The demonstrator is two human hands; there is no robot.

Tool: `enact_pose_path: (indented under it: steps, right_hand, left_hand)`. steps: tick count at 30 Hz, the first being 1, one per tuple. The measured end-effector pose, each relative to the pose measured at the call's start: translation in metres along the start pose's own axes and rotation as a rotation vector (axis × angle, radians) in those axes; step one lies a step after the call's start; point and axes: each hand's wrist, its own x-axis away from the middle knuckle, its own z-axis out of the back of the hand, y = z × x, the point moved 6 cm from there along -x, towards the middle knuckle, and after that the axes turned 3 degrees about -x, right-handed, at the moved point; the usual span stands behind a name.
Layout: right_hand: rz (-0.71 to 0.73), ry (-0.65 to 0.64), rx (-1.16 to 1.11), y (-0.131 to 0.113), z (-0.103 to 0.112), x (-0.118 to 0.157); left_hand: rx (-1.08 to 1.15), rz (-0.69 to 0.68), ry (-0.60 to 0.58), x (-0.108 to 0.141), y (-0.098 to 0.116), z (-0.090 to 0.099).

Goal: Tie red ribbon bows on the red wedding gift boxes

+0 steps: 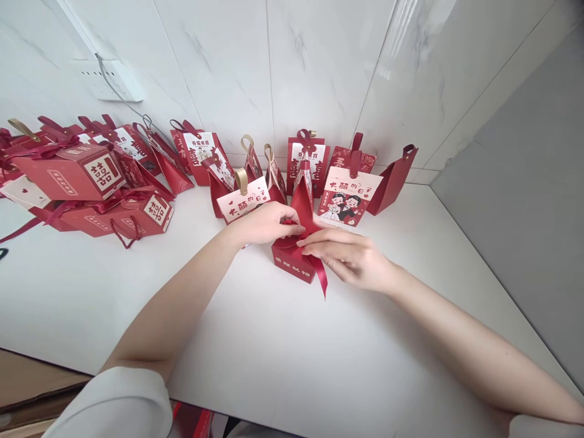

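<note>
A small red gift box (292, 263) with pale lettering on its front stands on the white table (292, 347). Red ribbon (322, 280) lies over its top, and one tail hangs down the right front side. My left hand (269, 224) reaches in from the left, thumb and fingers pinched on the ribbon at the box top. From the right, my right hand (349, 252) has its fingertips together on the ribbon above the front edge. The ribbon between my hands is partly hidden by the fingers.
Close behind stand several red gift bags with ribbon loops, among them one with a cartoon couple (344, 204). Several red boxes (75, 170) are piled at the left. A white tiled wall (228, 61) with a socket (107, 82) and cable bounds the back.
</note>
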Motion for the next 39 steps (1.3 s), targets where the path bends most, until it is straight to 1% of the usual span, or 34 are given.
enact_pose_path:
  steps: [2, 4, 6, 8, 12, 16, 19, 22, 24, 26, 30, 34, 36, 37, 39]
  right_hand:
    - [-0.056, 0.045, -0.062, 0.004, 0.003, 0.0]
    - [-0.148, 0.065, -0.103, 0.009, 0.003, 0.002]
    - [-0.26, 0.066, -0.135, 0.016, 0.001, 0.004]
    - [-0.333, 0.044, -0.19, 0.02, -0.002, 0.007]
    - [-0.361, -0.053, -0.272, 0.024, -0.003, 0.011]
    - [-0.379, -0.129, -0.232, 0.027, 0.004, 0.01]
    - [-0.34, -0.146, -0.187, 0.024, 0.008, 0.007]
    - [-0.277, -0.126, -0.121, 0.016, 0.009, 0.004]
    - [-0.212, -0.111, -0.07, 0.009, 0.008, 0.002]
    - [-0.111, -0.108, 0.002, 0.0, 0.005, -0.001]
    - [0.088, -0.132, 0.212, -0.017, -0.007, 0.0]
    - [0.198, -0.168, 0.353, -0.025, -0.031, 0.004]
    - [0.229, -0.194, 0.332, -0.028, -0.042, 0.006]
    - [0.229, -0.191, 0.278, -0.029, -0.044, 0.007]
    - [0.168, -0.123, 0.103, -0.028, -0.038, 0.004]
  left_hand:
    - [-0.013, -0.018, -0.017, 0.001, 0.003, 0.0]
    - [-0.018, -0.039, -0.042, 0.002, 0.004, -0.001]
    - [-0.006, -0.053, -0.057, 0.002, 0.005, -0.002]
    - [-0.002, -0.066, -0.064, 0.002, 0.004, -0.002]
    - [-0.04, -0.084, -0.07, 0.0, 0.004, -0.002]
    - [-0.076, -0.076, -0.058, -0.001, 0.004, -0.002]
    - [-0.081, -0.054, -0.058, -0.001, 0.005, -0.003]
    - [-0.083, -0.044, -0.055, 0.001, 0.005, -0.003]
    - [-0.081, -0.034, -0.053, 0.002, 0.006, -0.003]
    - [-0.074, -0.023, -0.055, 0.003, 0.005, -0.003]
    - [-0.064, -0.041, -0.054, 0.0, 0.005, -0.004]
    - [-0.06, -0.067, -0.047, -0.003, 0.003, -0.006]
    - [-0.066, -0.083, -0.055, -0.003, 0.002, -0.007]
    - [-0.069, -0.093, -0.065, -0.003, 0.001, -0.008]
    - [-0.077, -0.11, -0.082, -0.002, 0.001, -0.008]
